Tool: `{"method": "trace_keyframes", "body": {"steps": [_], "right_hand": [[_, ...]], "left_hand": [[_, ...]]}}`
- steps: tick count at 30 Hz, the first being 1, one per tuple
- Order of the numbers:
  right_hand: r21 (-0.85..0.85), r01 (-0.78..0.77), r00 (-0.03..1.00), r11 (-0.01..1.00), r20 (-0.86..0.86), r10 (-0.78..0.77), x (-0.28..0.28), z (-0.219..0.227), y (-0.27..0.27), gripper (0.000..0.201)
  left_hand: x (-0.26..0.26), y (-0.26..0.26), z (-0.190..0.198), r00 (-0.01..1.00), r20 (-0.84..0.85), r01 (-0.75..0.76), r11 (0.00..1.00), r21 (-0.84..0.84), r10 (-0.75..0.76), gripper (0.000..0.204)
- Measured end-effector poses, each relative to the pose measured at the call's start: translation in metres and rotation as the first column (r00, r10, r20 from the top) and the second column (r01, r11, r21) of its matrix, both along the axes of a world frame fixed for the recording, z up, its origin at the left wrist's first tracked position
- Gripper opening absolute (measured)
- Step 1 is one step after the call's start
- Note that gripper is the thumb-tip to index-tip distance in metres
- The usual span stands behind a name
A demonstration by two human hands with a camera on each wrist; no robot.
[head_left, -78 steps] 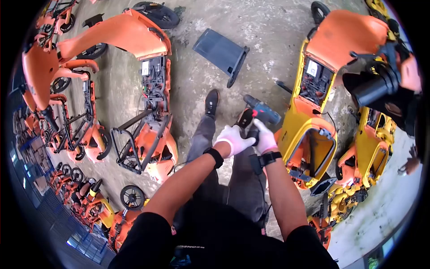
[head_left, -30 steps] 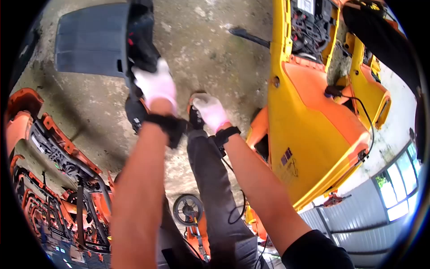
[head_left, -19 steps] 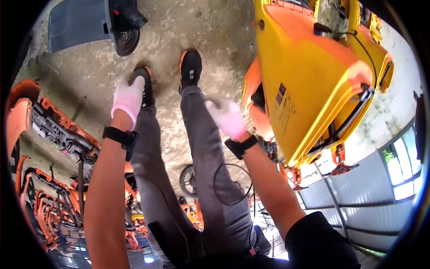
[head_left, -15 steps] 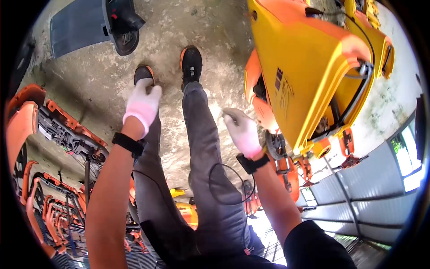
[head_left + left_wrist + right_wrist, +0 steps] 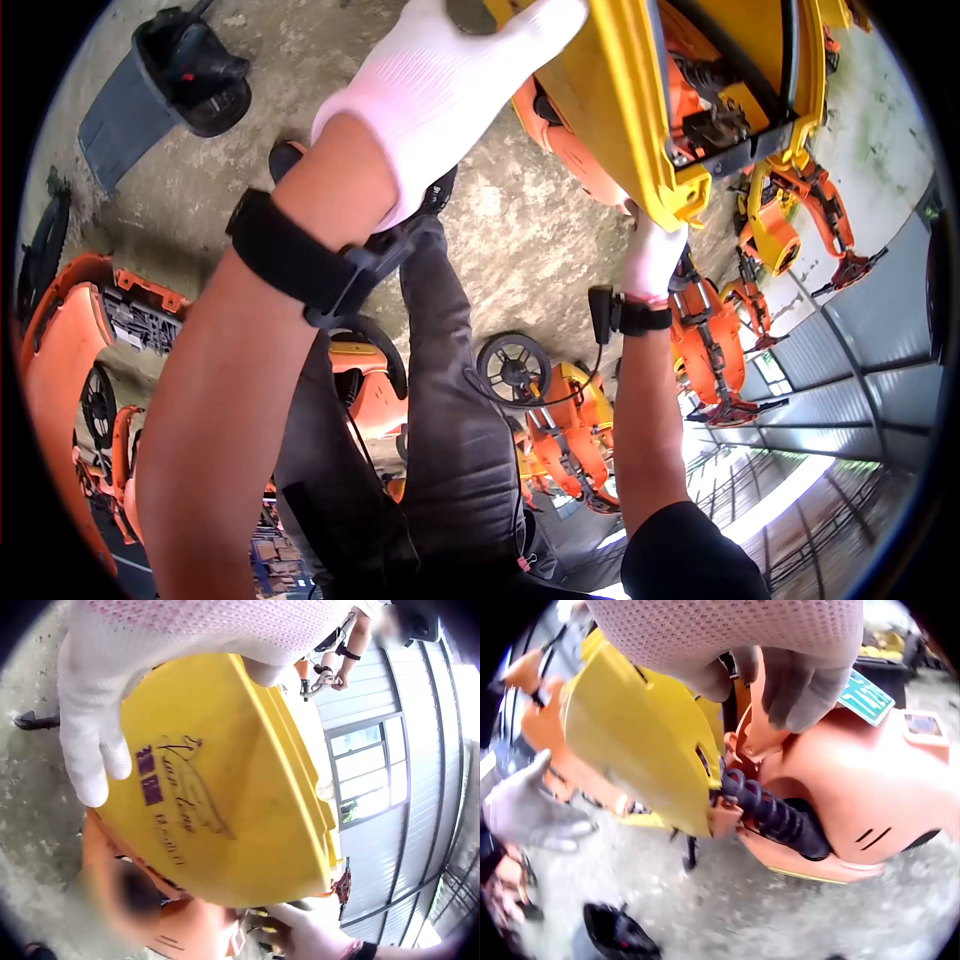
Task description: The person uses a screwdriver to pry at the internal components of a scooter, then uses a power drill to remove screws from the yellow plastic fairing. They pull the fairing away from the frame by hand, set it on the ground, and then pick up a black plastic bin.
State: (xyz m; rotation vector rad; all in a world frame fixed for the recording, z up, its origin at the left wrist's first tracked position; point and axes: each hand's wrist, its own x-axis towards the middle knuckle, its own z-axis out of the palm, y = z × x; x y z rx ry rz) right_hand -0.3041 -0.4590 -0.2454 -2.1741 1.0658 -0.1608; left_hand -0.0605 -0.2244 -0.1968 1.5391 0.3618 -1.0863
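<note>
The scooter's yellow body shell (image 5: 600, 90) stands at the upper right of the head view. My gloved left hand (image 5: 430, 90) reaches toward its side, thumb spread. In the right wrist view the left hand (image 5: 536, 810) has straight fingers, apart from the shell. My gloved right hand (image 5: 655, 255) is at the shell's rear corner, fingers partly hidden behind it. In the right wrist view its bent fingers (image 5: 791, 694) hang over the orange rear fender (image 5: 855, 780) and black coil shock absorber (image 5: 772, 817); I cannot tell whether they grip anything.
A power drill (image 5: 205, 70) lies in the dark grey panel (image 5: 130, 125) on the concrete floor. Orange scooter frames (image 5: 705, 340) stand behind on the right, others (image 5: 70, 330) on the left. Another person (image 5: 360, 637) is beyond the shell.
Both hands first held the drill; it was set down in the grey panel, the left hand last there. Since then both hands have moved to the yellow shell, now nearer in view.
</note>
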Motion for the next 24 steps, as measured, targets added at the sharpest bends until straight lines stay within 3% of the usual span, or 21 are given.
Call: {"method": "trace_keyframes", "body": {"steps": [1, 3, 4, 5, 8, 9, 10, 11, 12, 14, 15, 16, 17, 18, 19, 20, 21, 24], "right_hand": [[0.386, 0.228, 0.921, 0.894, 0.211, -0.326, 0.010, 0.003, 0.007, 0.021], [0.253, -0.042, 0.997, 0.967, 0.080, 0.023, -0.008, -0.016, -0.018, 0.021], [0.315, -0.005, 0.994, 0.949, 0.104, -0.029, -0.008, -0.027, -0.017, 0.021], [0.379, 0.028, 0.989, 0.925, 0.125, -0.082, -0.006, -0.040, -0.008, 0.021], [0.078, -0.302, 0.950, 0.950, 0.113, 0.293, -0.002, -0.071, -0.010, 0.024], [0.149, -0.277, 0.951, 0.949, 0.186, 0.248, -0.001, -0.076, -0.013, 0.023], [0.445, -0.178, 0.949, 0.877, 0.312, 0.034, 0.011, -0.067, -0.009, 0.023], [0.743, -0.098, 0.904, 0.662, 0.344, -0.252, 0.025, -0.053, -0.005, 0.022], [0.871, -0.091, 0.856, 0.482, 0.316, -0.409, 0.035, -0.041, -0.005, 0.022], [0.925, -0.119, 0.867, 0.361, 0.274, -0.416, 0.043, -0.048, -0.018, 0.020], [0.933, -0.142, 0.880, 0.330, 0.271, -0.390, 0.048, -0.055, -0.026, 0.020], [0.928, -0.164, 0.892, 0.335, 0.284, -0.351, 0.054, -0.064, -0.033, 0.019], [0.866, -0.194, 0.929, 0.461, 0.313, -0.197, 0.060, -0.074, -0.035, 0.023], [0.685, -0.271, 0.949, 0.676, 0.309, 0.067, 0.061, -0.093, -0.035, 0.027], [0.464, -0.357, 0.933, 0.811, 0.226, 0.281, 0.063, -0.111, -0.036, 0.032], [0.328, -0.403, 0.915, 0.855, 0.164, 0.368, 0.061, -0.123, -0.034, 0.037], [0.327, -0.409, 0.912, 0.852, 0.163, 0.376, 0.056, -0.132, -0.035, 0.037], [0.292, -0.399, 0.915, 0.869, 0.178, 0.361, 0.055, -0.149, -0.033, 0.036]], "left_hand": [[0.007, -0.023, 0.025, 0.982, -0.142, -0.119, 0.992, 0.042, 0.124, 0.037], [-0.003, -0.044, 0.032, 0.937, -0.259, -0.217, 0.971, 0.097, 0.235, 0.027], [-0.016, -0.043, 0.018, 0.972, -0.143, -0.211, 0.954, -0.212, 0.184, 0.030], [-0.025, -0.052, 0.021, 0.971, -0.028, -0.233, 0.918, -0.320, 0.237, 0.030], [-0.041, -0.076, 0.029, 0.909, 0.211, -0.301, 0.916, -0.265, 0.359, 0.029], [-0.038, -0.075, 0.025, 0.907, 0.259, -0.280, 0.935, -0.219, 0.332, 0.027], [-0.035, -0.074, 0.021, 0.903, 0.304, -0.261, 0.950, -0.170, 0.303, 0.024], [-0.031, -0.074, 0.017, 0.899, 0.338, -0.246, 0.960, -0.133, 0.277, 0.028], [-0.025, -0.073, 0.010, 0.904, 0.351, -0.222, 0.970, -0.099, 0.243, 0.031], [-0.011, -0.072, -0.006, 0.922, 0.350, -0.168, 0.985, -0.031, 0.168, 0.039], [0.001, -0.069, -0.026, 0.940, 0.329, -0.148, 0.976, 0.157, 0.090, 0.043], [-0.005, -0.076, -0.018, 0.915, 0.380, -0.199, 0.970, 0.139, 0.133, 0.041], [-0.012, -0.082, -0.009, 0.886, 0.428, -0.249, 0.961, 0.120, 0.176, 0.039], [-0.012, -0.083, -0.013, 0.870, 0.430, -0.293, 0.955, 0.051, 0.244, 0.036], [-0.011, -0.083, -0.015, 0.862, 0.447, -0.292, 0.955, 0.056, 0.238, 0.036], [-0.011, -0.081, -0.016, 0.883, 0.424, -0.267, 0.958, 0.105, 0.200, 0.050], [-0.012, -0.078, -0.018, 0.903, 0.396, -0.242, 0.958, 0.154, 0.164, 0.065], [-0.012, -0.082, -0.017, 0.882, 0.435, -0.295, 0.932, 0.209, 0.181, 0.067]]}}
